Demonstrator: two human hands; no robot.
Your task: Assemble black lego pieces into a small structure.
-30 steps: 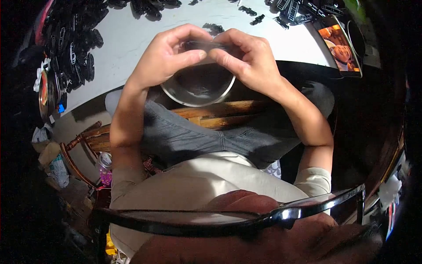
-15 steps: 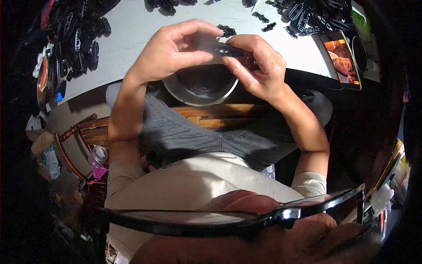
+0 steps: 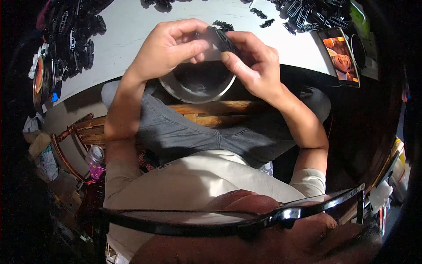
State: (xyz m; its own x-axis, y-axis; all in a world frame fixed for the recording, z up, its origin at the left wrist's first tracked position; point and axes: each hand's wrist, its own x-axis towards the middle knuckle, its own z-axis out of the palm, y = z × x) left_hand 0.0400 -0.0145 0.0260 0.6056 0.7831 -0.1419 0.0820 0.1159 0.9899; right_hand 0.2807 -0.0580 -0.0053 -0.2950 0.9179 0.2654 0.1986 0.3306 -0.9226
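Above the near edge of the table, a small dark plastic part (image 3: 223, 40), long and ridged, is held tilted between my hands. My right hand (image 3: 259, 61) grips it, with the thumb along its near side and curled fingers behind. On the other side, my left hand (image 3: 169, 48) has its index fingertip at the part's upper left end. The left thumb lies close by, slightly blurred, and the other left fingers curl beneath. Below both hands, a round bowl (image 3: 197, 97) with a pale rim sits near my lap; its inside is dark.
Piles of black plastic parts lie on the white table (image 3: 127, 33): a left heap (image 3: 74, 39) and a right heap (image 3: 303, 13). A few joined small black pieces (image 3: 259, 13) lie between. A phone (image 3: 340, 57) showing a picture leans at right. A wooden chair (image 3: 66, 132) stands left.
The dark part has turned from nearly level to a steep tilt, showing its ridged face. My left fingers have shifted around its end. The view has shifted slightly.
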